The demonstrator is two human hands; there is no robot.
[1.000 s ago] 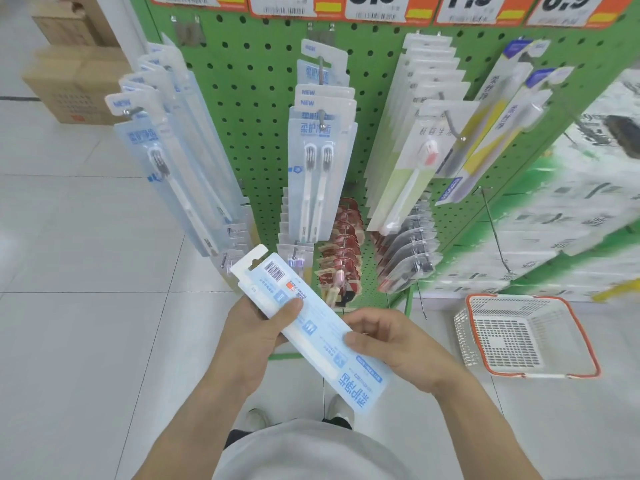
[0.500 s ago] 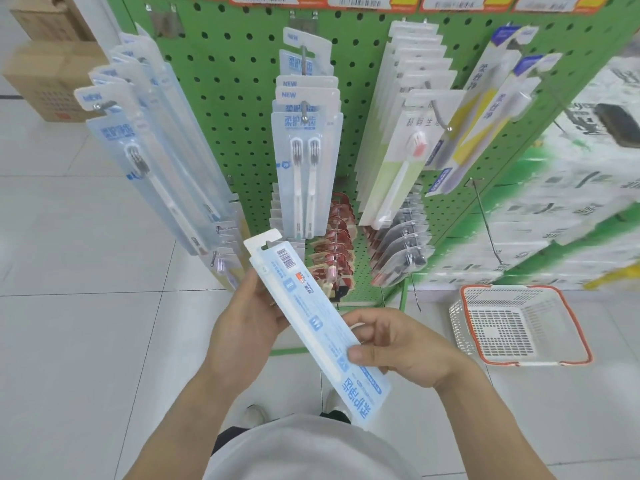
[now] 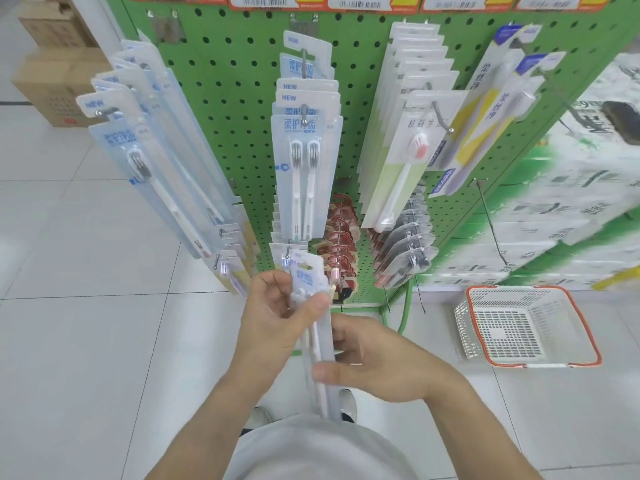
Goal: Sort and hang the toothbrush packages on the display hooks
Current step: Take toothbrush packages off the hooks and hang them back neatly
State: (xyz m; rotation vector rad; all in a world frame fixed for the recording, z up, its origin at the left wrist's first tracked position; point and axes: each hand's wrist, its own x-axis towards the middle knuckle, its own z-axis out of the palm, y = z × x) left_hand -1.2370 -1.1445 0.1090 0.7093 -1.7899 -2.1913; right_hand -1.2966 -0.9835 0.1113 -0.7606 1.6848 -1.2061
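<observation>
Head view: one toothbrush package (image 3: 313,327) is held upright, nearly edge-on, in front of the lower part of the green pegboard (image 3: 239,109). Left hand (image 3: 277,323) has its grip closed on the upper part, thumb pressed on the near face just below the blue-printed header. Right hand (image 3: 377,362) has its grip closed on the lower half, thumb across the front and fingers behind. The package's top edge stands just below the low centre hook (image 3: 287,252), close to it; whether they touch cannot be told.

Edges and room: hanging packs crowd both sides of the held package. The left column of blue packs (image 3: 149,161) splays outward toward the camera. The centre column of twin-brush packs (image 3: 306,168) hangs directly above the hands. A row of red packs (image 3: 341,237) sits just right of the package top. One bare hook (image 3: 491,223) projects on the right side of the board. Open tiled floor (image 3: 86,323) lies to the left and below. A white basket with orange rim (image 3: 530,327) rests on the floor to the right, well apart from the hands.

Writing: "NEW" reads in blue on the left and centre pack headers. Chinese characters appear on most packs and on the held package's header. Price labels (image 3: 346,1) along the top edge are cut off and unreadable.
</observation>
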